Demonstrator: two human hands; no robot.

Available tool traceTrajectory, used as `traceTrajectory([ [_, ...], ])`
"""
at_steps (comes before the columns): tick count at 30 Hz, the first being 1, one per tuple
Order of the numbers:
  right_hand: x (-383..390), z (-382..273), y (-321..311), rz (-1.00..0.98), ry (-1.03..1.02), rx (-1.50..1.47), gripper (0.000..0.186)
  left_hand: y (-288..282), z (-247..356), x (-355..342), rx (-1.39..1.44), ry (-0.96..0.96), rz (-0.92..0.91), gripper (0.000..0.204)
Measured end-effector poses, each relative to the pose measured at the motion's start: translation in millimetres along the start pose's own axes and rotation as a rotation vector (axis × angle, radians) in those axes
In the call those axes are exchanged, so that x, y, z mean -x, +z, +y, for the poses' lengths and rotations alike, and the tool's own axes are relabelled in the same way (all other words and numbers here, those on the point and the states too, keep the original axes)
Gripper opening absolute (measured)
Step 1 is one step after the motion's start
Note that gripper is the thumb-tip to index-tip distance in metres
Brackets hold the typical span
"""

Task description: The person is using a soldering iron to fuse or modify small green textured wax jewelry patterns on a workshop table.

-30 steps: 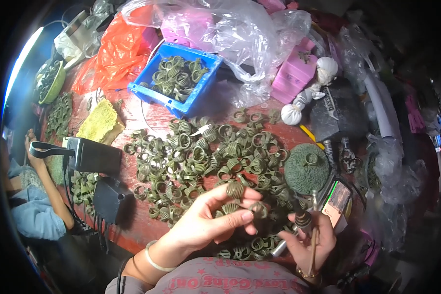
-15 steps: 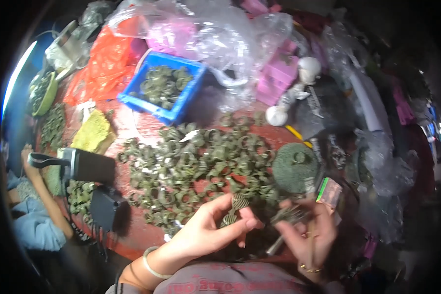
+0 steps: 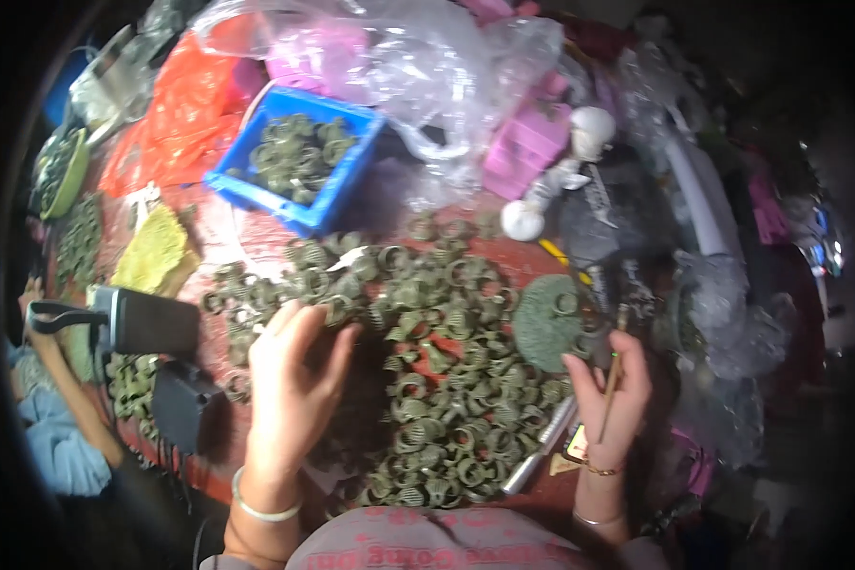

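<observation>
Lettering [image 3: 389,560], pink and upside-down, on grey shirt [image 3: 437,534] near green rings [image 3: 437,456]

Between my hands: I could pass over the low rings [image 3: 461,418].
Left hand [image 3: 290,389]: black boxes [image 3: 188,404] crowd my wrist's left.
Right hand [image 3: 625,391]: the thin stick [image 3: 621,328] I grip juts upward; the green pad [image 3: 541,321] sits just left.
Blue bin [image 3: 261,202]: its walls rise beyond the rings, bare red tabletop [image 3: 385,217] beside it.
</observation>
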State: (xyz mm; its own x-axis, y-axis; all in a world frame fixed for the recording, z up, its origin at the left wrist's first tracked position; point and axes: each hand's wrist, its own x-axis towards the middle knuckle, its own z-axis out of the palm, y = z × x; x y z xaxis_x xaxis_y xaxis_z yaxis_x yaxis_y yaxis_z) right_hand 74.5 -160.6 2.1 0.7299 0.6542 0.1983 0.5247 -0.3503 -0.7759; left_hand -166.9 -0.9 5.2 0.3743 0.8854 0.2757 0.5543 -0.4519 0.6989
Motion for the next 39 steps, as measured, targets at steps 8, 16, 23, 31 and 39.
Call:
traceTrajectory([
  [8, 8.2, -23.9, -18.9, 0.027, -0.096, -0.013, 0.041, -13.1, 28.2, 13.3, 0.684, -0.279, -0.146, 0.014],
  [16, 41.3, -47.7, -30.4, -0.505, -0.230, -0.197, 0.036, 11.0, 28.6, 30.9, 0.916, -0.107, -0.484, 0.015],
  [23, 47.0, -62.8, -22.8, -0.497, 0.108, -0.507, 0.023, 4.8, 25.6, 30.0, 0.897, -0.126, -0.512, 0.014],
  [31, 47.5, -51.4, -10.0, -0.242, -0.094, -0.417, 0.015, 9.8, 23.9, 29.8, 0.950, -0.137, -0.469, 0.009],
  [39, 50.0, -47.2, -10.8, -0.252, -0.088, -0.439, 0.015, 5.0, 25.6, 28.4, 0.943, -0.212, -0.507, 0.011],
])
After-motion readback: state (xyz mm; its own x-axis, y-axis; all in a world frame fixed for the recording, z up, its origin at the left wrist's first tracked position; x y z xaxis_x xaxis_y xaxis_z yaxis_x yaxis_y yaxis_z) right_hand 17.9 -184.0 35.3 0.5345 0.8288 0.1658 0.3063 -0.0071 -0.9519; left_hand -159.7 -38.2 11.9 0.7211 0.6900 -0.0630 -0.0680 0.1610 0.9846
